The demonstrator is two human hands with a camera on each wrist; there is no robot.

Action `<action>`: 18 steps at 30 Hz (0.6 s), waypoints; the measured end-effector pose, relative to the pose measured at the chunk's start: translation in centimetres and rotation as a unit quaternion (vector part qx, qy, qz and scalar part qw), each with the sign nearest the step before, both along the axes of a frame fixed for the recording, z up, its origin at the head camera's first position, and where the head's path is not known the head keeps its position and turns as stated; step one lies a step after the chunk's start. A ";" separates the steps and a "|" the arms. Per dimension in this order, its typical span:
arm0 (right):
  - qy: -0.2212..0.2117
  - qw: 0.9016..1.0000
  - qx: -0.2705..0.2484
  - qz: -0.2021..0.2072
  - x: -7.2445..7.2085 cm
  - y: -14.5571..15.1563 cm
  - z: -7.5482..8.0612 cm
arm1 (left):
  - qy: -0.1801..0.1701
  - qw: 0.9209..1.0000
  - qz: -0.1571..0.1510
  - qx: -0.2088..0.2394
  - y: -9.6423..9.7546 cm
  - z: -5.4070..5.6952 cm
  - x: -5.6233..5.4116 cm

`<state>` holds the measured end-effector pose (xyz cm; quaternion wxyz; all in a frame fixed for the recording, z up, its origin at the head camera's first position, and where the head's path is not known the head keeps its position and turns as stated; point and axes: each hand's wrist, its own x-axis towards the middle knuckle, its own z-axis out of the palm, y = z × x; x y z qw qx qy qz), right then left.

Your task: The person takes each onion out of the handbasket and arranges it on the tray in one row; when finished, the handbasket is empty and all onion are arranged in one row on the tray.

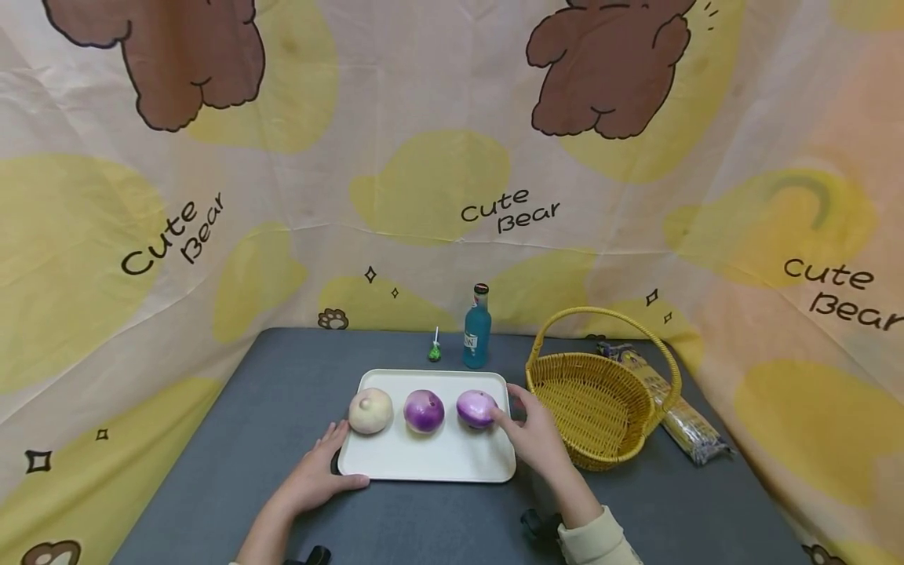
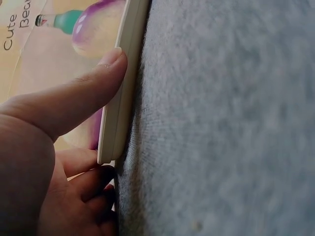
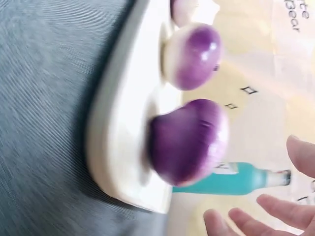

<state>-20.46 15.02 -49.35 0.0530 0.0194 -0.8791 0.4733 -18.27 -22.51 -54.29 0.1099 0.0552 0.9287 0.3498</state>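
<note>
A white tray carries a pale onion, a middle purple onion and a right-hand purple onion in a row. My left hand touches the tray's near left corner. Its thumb lies straight along the front edge, and the other fingers are at the left side, partly hidden in the left wrist view. Over the tray's right end, my right hand is beside the right-hand onion. In the right wrist view its fingers are spread, apart from that onion, holding nothing.
Behind the tray stand a blue bottle and a green lollipop. To the right, a yellow wicker basket with a tall handle sits close to my right hand. A clear package lies beyond it on the grey table.
</note>
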 end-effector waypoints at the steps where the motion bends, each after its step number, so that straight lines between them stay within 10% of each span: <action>1: 0.007 1.000 -0.003 0.000 0.2 0.2 0.5 | 0.000 1.000 -0.002 -0.001 0.0 0.0 0.0; 10: 0.152 0.987 0.047 0.026 2.0 4.0 5.1 | 0.005 0.999 0.000 -0.046 -1.2 1.8 0.4; 18: 0.305 0.939 0.148 0.053 3.4 10.0 9.9 | 0.134 0.987 -0.008 -0.093 -5.2 6.5 0.4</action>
